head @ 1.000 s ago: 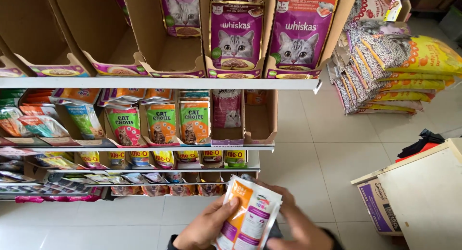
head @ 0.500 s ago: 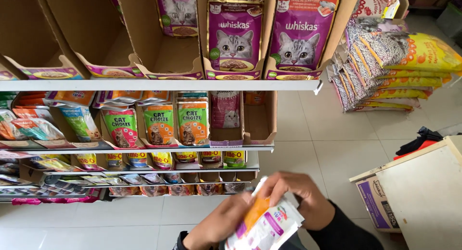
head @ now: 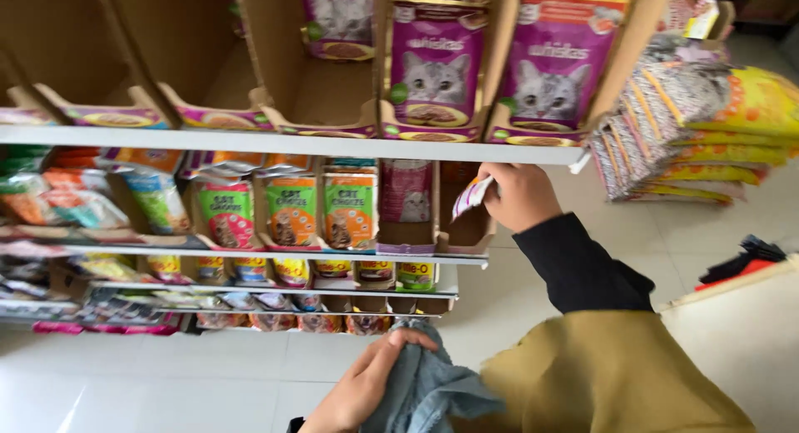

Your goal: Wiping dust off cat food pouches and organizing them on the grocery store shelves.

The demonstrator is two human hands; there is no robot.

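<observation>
The right hand (head: 520, 196) reaches up, fingers clenched around a small pouch (head: 471, 196) at the empty cardboard tray (head: 466, 229) on the middle shelf (head: 250, 251); seating it there looks next. The left hand (head: 366, 383) grips blue-grey cloth (head: 429, 383) low, near.

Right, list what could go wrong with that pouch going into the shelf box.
The right hand grips the pouch by one end only, so it might slip and drop to the floor. The cardboard tray it nears sits at the end of the middle shelf; a push could shift it over the edge. The left hand is down on a blue-grey cloth, so it probably cannot steady the tray.
</observation>
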